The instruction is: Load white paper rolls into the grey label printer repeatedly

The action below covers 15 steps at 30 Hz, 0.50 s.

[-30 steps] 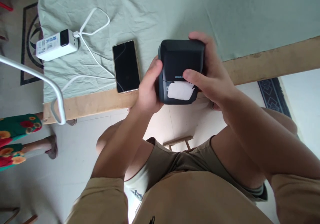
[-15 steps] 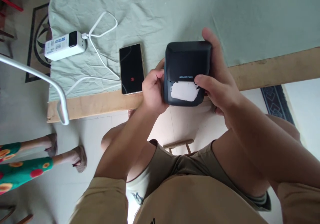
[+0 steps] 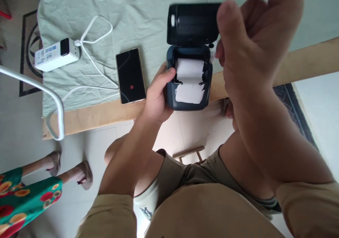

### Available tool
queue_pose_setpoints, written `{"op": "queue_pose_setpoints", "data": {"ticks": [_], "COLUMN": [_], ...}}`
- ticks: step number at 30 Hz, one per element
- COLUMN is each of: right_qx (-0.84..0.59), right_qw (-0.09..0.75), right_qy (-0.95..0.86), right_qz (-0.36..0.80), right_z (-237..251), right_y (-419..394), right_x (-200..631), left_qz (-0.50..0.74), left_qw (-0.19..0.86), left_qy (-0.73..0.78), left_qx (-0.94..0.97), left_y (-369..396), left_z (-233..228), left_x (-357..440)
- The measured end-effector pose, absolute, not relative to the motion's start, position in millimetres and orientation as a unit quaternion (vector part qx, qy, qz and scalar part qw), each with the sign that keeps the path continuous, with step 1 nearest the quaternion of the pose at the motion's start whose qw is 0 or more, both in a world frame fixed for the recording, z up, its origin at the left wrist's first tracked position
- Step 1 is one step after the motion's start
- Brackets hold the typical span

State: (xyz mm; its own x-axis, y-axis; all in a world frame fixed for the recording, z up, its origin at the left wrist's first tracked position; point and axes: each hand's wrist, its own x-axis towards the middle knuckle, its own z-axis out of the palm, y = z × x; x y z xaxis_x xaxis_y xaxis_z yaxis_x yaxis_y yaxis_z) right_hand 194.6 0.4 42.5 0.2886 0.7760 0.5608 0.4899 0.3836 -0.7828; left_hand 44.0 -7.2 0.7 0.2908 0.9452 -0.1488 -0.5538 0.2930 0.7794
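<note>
A small dark label printer (image 3: 189, 103) sits at the table's front edge with its lid (image 3: 193, 24) flipped up and back. Inside shows a white paper roll (image 3: 190, 68), with a torn strip hanging down the front. My left hand (image 3: 156, 100) grips the printer's left side, thumb at the rim of the paper bay. My right hand (image 3: 251, 43) is raised close to the camera, to the right of the lid, fingers loosely curled. It hides the lid's right edge, so I cannot tell whether it touches the lid. A small white bit shows beside its fingers.
A black phone (image 3: 130, 75) with a small red icon lies left of the printer on a pale green cloth (image 3: 137, 15). A white power bank (image 3: 54, 50) with a looped white cable (image 3: 92, 29) lies further left. Another person's sandalled feet (image 3: 82, 174) stand lower left, below a metal tube (image 3: 39, 82).
The printer's lid, shut before, now stands open with the roll exposed. My right hand left the printer's front and rose toward the camera. The other person stepped nearer.
</note>
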Motion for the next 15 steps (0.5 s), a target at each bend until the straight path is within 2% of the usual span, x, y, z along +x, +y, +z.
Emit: {"op": "queue_pose_setpoints", "data": {"ticks": [2, 4, 5, 8, 10, 15], "right_qx": [-0.561, -0.56, -0.566, -0.604, -0.612, -0.558], "right_qw": [0.589, 0.538, 0.474, 0.212, 0.125, 0.201], "right_qy": [-0.576, -0.628, -0.672, -0.763, -0.776, -0.802], "right_qz": [0.081, 0.05, 0.051, 0.088, 0.088, 0.071], "right_z": [45.6, 49.2, 51.6, 58.7, 59.0, 45.5], "right_y": [7.9, 12.2, 12.8, 10.5, 8.5, 13.2], "right_x": [196.2, 197.5, 197.4, 195.0, 194.6, 206.4], "left_qz": [0.497, 0.496, 0.498, 0.502, 0.499, 0.501], "left_qw": [0.74, 0.743, 0.743, 0.746, 0.748, 0.736], "left_qy": [0.322, 0.32, 0.317, 0.313, 0.312, 0.326], "left_qx": [0.318, 0.317, 0.315, 0.308, 0.307, 0.319], "left_y": [-7.0, -6.7, -6.6, -7.2, -8.1, -10.5], "left_z": [0.4, 0.7, 0.9, 2.1, 3.0, 4.4], "left_x": [43.8, 43.7, 43.7, 44.0, 44.1, 45.5]}}
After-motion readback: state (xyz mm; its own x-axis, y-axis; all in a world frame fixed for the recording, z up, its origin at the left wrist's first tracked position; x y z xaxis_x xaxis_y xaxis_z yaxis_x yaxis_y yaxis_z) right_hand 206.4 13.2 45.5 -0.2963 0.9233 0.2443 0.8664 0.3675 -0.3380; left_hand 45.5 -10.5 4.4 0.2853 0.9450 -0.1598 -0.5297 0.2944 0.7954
